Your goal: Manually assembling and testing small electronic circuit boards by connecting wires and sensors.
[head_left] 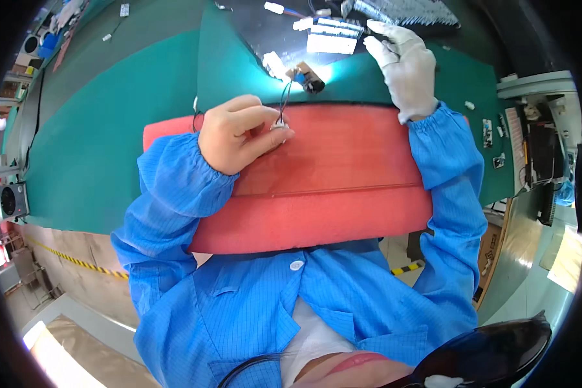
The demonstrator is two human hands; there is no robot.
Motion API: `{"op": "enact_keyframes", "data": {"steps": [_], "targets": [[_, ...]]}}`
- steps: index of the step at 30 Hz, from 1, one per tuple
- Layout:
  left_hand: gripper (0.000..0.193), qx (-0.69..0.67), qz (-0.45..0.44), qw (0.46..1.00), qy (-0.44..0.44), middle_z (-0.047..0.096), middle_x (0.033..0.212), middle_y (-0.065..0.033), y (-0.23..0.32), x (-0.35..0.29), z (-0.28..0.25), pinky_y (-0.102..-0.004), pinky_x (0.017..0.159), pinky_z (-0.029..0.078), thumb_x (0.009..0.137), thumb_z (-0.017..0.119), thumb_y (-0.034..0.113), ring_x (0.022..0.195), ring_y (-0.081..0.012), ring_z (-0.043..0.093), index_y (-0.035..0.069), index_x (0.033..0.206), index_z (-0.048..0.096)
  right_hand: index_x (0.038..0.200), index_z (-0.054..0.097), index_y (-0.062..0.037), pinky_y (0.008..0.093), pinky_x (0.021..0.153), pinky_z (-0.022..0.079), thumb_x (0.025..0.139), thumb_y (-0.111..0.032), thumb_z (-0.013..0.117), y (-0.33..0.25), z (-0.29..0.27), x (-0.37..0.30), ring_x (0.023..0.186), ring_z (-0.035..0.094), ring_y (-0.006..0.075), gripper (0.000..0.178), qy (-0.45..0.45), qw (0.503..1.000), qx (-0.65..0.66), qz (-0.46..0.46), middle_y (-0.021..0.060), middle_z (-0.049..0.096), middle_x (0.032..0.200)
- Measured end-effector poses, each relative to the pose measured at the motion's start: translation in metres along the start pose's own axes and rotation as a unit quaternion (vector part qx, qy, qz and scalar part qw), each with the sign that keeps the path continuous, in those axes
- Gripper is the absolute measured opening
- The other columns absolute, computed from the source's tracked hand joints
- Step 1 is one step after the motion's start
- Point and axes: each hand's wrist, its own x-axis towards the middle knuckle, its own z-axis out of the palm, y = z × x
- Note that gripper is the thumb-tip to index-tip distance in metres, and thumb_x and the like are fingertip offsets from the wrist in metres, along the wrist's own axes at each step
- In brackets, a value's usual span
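My bare left hand pinches a small white connector between thumb and fingertips, above a red foam pad. Two thin dark wires run from that connector up to a small circuit board with a black part at one end, lying just past the pad in bright light. My right hand, in a white glove, reaches over the far side of the bench with thumb and forefinger apart. Its fingertips are right beside the dark end of a bundle of white-wrapped pieces; whether they touch it I cannot tell.
The red foam pad lies along the near bench edge, under my forearms. Green matting covers the bench. At the back are a heap of silvery strips and a white plug with wires. Small parts lie at the right.
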Motion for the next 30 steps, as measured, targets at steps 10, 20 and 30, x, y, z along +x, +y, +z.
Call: {"op": "enact_keyframes", "data": {"steps": [10, 20, 30], "targets": [[0.034, -0.328, -0.107, 0.759, 0.552, 0.065, 0.096, -0.0086, -0.084, 0.015, -0.055, -0.0262, 0.073, 0.049, 0.086, 0.063, 0.014, 0.085, -0.0155, 0.062, -0.001, 0.115, 0.055, 0.104, 0.064, -0.0082, 0.0351, 0.082, 0.047, 0.082, -0.016, 0.06, 0.007, 0.007, 0.015, 0.096, 0.06, 0.0281, 0.023, -0.043, 0.995, -0.091, -0.007, 0.0112, 0.066, 0.1], [0.045, -0.029, -0.002, 0.975, 0.221, 0.054, 0.107, -0.0101, 0.0, 0.01, -0.001, -0.0271, 0.07, 0.052, 0.072, 0.066, -0.007, 0.083, -0.0193, 0.061, 0.008, 0.114, 0.062, 0.118, 0.05, -0.0022, 0.0274, 0.059, 0.052, 0.091, -0.024, 0.048, -0.083, -0.038, -0.005, 0.063, 0.063, 0.018, 0.035, -0.097, 0.876, 0.415, 0.226, 0.0085, 0.061, 0.079], [0.017, -0.052, 0.006, 0.999, -0.013, 0.057, 0.093, -0.0105, -0.001, 0.005, 0.001, -0.031, 0.069, 0.05, 0.076, 0.063, -0.005, 0.078, -0.023, 0.061, 0.0, 0.092, 0.062, 0.106, 0.056, -0.0003, 0.0304, 0.059, 0.058, 0.093, -0.019, 0.051, -0.071, -0.035, -0.034, 0.07, 0.066, 0.0207, 0.023, -0.233, 0.624, 0.667, 0.334, 0.0136, 0.062, 0.095]]}}
